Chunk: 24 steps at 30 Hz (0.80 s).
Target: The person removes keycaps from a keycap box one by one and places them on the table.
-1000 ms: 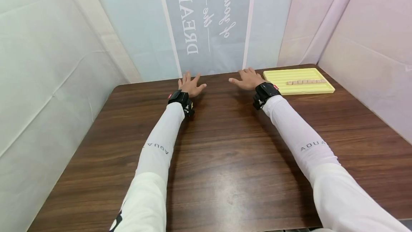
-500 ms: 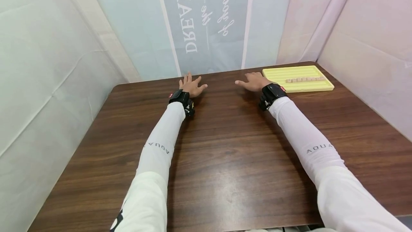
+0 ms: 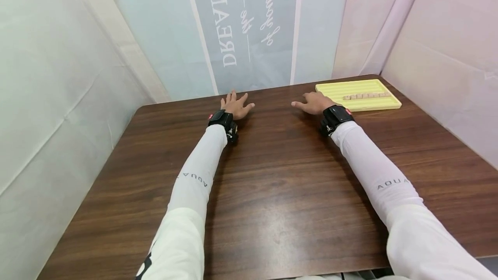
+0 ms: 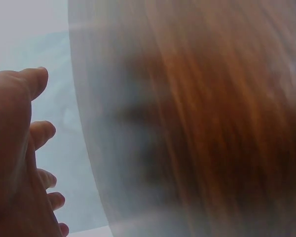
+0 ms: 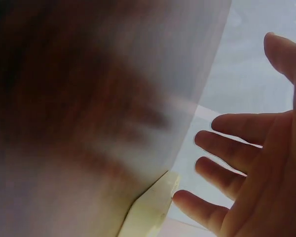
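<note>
My left hand (image 3: 235, 106) is held over the far part of the brown wooden table (image 3: 268, 167), fingers spread and nothing in them. The left wrist view shows the same left hand (image 4: 15, 148) with its fingers apart above the tabletop. To the right, my right hand (image 3: 314, 102) is beside the left end of a yellow tray (image 3: 359, 106). Its fingers are extended and hold nothing; in the right wrist view the little finger (image 5: 200, 207) overlaps the tray's corner (image 5: 153, 205). A row of small light wooden cubes (image 3: 365, 96) lies in the tray.
A fabric backdrop (image 3: 249, 55) with printed lettering hangs behind the table's far edge. White fabric walls (image 3: 50, 107) stand at the left and right sides. Both wrists carry black camera mounts (image 3: 336, 116).
My right hand has moved right and slightly toward me, up to the tray's side. The left hand has shifted slightly right in view. The tray and cubes stay in place.
</note>
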Each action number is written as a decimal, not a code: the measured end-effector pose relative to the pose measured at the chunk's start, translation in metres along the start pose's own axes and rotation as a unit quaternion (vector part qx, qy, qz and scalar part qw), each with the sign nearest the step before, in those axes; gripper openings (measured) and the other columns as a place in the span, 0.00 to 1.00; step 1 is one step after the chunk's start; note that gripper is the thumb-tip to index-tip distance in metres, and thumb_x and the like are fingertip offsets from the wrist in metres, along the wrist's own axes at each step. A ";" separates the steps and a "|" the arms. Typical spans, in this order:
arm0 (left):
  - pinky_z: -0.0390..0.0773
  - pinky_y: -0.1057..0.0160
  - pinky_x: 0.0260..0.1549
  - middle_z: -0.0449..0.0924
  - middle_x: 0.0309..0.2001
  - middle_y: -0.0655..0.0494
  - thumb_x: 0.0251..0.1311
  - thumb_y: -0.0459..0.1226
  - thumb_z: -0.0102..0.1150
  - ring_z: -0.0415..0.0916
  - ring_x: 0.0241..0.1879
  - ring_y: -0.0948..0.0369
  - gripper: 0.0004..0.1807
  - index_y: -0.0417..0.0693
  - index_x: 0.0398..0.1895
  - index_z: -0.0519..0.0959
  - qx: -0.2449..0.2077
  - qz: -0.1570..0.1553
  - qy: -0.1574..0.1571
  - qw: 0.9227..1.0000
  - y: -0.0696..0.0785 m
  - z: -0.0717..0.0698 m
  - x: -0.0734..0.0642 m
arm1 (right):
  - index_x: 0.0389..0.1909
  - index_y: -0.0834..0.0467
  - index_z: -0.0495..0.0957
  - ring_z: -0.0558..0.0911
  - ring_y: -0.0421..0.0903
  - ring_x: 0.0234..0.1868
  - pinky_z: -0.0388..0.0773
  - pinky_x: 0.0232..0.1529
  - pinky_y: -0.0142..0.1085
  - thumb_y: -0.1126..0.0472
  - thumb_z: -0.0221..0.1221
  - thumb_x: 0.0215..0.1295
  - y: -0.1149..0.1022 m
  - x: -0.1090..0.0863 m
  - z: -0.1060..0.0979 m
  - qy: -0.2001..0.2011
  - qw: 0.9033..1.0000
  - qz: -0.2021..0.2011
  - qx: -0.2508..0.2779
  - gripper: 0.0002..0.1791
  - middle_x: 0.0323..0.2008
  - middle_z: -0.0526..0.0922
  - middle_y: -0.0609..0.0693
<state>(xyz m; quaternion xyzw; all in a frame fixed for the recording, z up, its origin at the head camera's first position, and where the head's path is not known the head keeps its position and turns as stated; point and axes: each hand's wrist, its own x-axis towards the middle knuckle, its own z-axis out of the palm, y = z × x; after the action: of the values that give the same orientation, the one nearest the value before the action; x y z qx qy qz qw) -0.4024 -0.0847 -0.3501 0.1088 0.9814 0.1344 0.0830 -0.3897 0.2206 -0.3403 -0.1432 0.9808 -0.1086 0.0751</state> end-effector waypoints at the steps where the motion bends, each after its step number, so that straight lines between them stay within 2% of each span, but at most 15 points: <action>1: 0.30 0.42 0.75 0.23 0.77 0.44 0.71 0.61 0.32 0.25 0.78 0.46 0.36 0.63 0.77 0.42 -0.001 0.002 -0.002 1.000 0.001 0.001 -0.001 | 0.69 0.72 0.57 0.65 0.68 0.67 0.65 0.67 0.59 0.34 0.39 0.71 0.000 -0.002 0.001 0.002 1.000 0.001 -0.003 0.46 0.66 0.65 0.72; 6: 0.30 0.42 0.76 0.25 0.78 0.43 0.71 0.61 0.32 0.26 0.78 0.46 0.36 0.61 0.77 0.43 -0.004 0.010 -0.008 1.000 0.006 0.004 -0.004 | 0.67 0.71 0.61 0.67 0.69 0.65 0.67 0.64 0.60 0.36 0.43 0.71 0.003 -0.009 0.000 0.025 1.000 -0.005 -0.009 0.43 0.64 0.68 0.71; 14: 0.32 0.43 0.76 0.25 0.78 0.43 0.71 0.62 0.32 0.27 0.78 0.46 0.36 0.64 0.77 0.44 -0.006 0.019 -0.010 1.000 0.013 0.008 0.004 | 0.68 0.69 0.60 0.65 0.69 0.66 0.67 0.63 0.61 0.37 0.46 0.70 0.013 -0.019 -0.003 0.043 0.999 -0.003 0.008 0.42 0.65 0.67 0.69; 20: 0.34 0.42 0.76 0.28 0.78 0.41 0.71 0.61 0.33 0.29 0.78 0.44 0.36 0.60 0.77 0.45 -0.006 0.039 -0.013 0.999 0.027 0.004 -0.003 | 0.69 0.69 0.59 0.61 0.72 0.67 0.62 0.65 0.63 0.38 0.46 0.71 0.020 -0.030 -0.006 0.042 0.999 -0.001 0.005 0.41 0.67 0.65 0.70; 24: 0.35 0.43 0.76 0.29 0.78 0.40 0.72 0.60 0.33 0.30 0.78 0.44 0.36 0.59 0.77 0.45 -0.002 0.047 -0.016 0.999 0.038 0.005 -0.010 | 0.68 0.69 0.61 0.65 0.71 0.65 0.66 0.62 0.62 0.38 0.46 0.71 0.025 -0.036 -0.007 0.046 0.999 0.002 -0.006 0.41 0.64 0.68 0.70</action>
<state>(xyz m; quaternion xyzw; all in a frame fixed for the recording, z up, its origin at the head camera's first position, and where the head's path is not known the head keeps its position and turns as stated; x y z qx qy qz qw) -0.3844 -0.0499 -0.3426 0.1567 0.9735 0.1389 0.0923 -0.3633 0.2557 -0.3354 -0.1363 0.9843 -0.1089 0.0288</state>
